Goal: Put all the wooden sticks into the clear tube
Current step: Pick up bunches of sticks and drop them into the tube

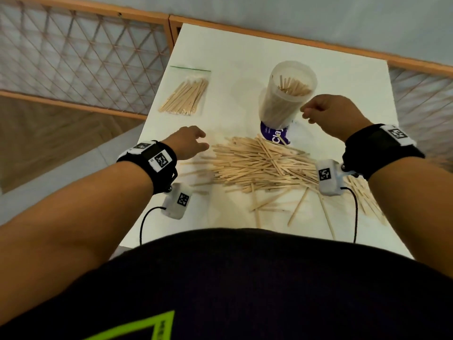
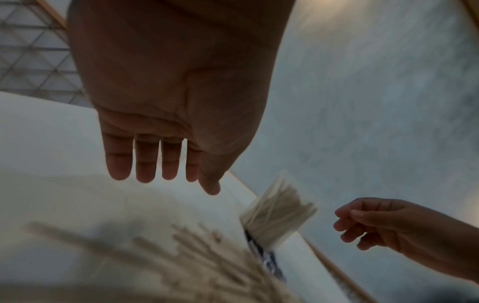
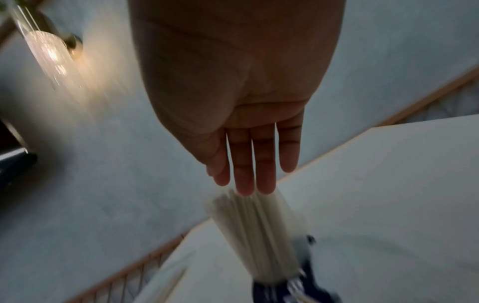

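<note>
A clear tube (image 1: pixel 285 94) stands upright on the white table (image 1: pixel 232 57), partly filled with wooden sticks; it shows blurred in the left wrist view as the tube (image 2: pixel 278 213) and in the right wrist view as the tube (image 3: pixel 259 231). A big pile of loose sticks (image 1: pixel 259 165) lies in front of it. My right hand (image 1: pixel 326 111) hovers just right of the tube's rim, fingers relaxed and empty (image 3: pixel 252 164). My left hand (image 1: pixel 190 143) hangs over the pile's left edge, fingers straight, holding nothing (image 2: pixel 160 162).
A zip bag of sticks (image 1: pixel 186 94) lies at the table's far left. A purple-and-white label (image 1: pixel 275 136) sits at the tube's base. More sticks (image 1: pixel 367 195) spread toward the right front edge. A wooden lattice railing (image 1: pixel 81 57) runs behind the table.
</note>
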Demonstrator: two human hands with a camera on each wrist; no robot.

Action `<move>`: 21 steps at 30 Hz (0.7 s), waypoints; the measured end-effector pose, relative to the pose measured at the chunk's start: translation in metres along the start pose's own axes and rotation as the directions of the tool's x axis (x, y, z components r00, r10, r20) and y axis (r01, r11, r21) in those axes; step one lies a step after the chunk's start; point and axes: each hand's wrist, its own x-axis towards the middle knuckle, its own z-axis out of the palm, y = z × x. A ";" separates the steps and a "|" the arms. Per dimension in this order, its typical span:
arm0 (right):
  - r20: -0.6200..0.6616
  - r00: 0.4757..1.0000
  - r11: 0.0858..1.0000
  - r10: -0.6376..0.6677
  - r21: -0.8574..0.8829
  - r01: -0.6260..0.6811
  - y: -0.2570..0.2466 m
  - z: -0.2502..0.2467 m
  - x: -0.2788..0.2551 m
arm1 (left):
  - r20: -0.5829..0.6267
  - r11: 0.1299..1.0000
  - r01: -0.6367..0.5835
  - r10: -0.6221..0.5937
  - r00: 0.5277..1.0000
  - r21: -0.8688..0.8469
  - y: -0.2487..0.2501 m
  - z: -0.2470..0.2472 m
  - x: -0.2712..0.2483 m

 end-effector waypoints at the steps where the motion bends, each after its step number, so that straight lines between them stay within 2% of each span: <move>1: 0.043 0.999 0.997 0.005 -0.071 -0.002 0.008 0.009 -0.007 | 0.007 0.997 -0.003 0.002 1.000 0.082 -0.008 0.004 -0.004; 3: 0.141 0.990 0.983 0.024 -0.183 0.002 0.027 0.030 -0.023 | 0.038 0.979 0.000 -0.008 0.999 0.203 -0.027 0.017 -0.012; 6: 0.276 0.959 0.969 0.069 -0.246 0.001 0.057 0.056 -0.045 | 0.092 0.939 -0.028 -0.003 0.996 0.344 -0.057 0.035 -0.023; 9: 0.343 0.937 0.929 0.070 -0.365 0.065 0.084 0.073 -0.066 | 0.048 0.879 0.016 -0.044 0.998 0.477 -0.084 0.048 -0.035; 11: 0.337 0.938 0.904 0.077 -0.420 0.077 0.096 0.079 -0.081 | -0.007 0.898 0.109 -0.117 0.993 0.426 -0.098 0.056 -0.044; 14: 0.334 0.937 0.874 0.101 -0.480 0.077 0.108 0.090 -0.102 | -0.015 0.924 0.205 -0.212 0.977 0.324 -0.110 0.071 -0.053; 16: 0.340 0.936 0.856 0.092 -0.508 0.100 0.117 0.100 -0.113 | -0.031 0.928 0.187 -0.187 0.982 0.322 -0.110 0.084 -0.057; 21: 0.378 0.924 0.858 0.062 -0.492 0.144 0.130 0.128 -0.133 | -0.030 0.935 0.024 -0.014 0.999 0.354 -0.090 0.118 -0.061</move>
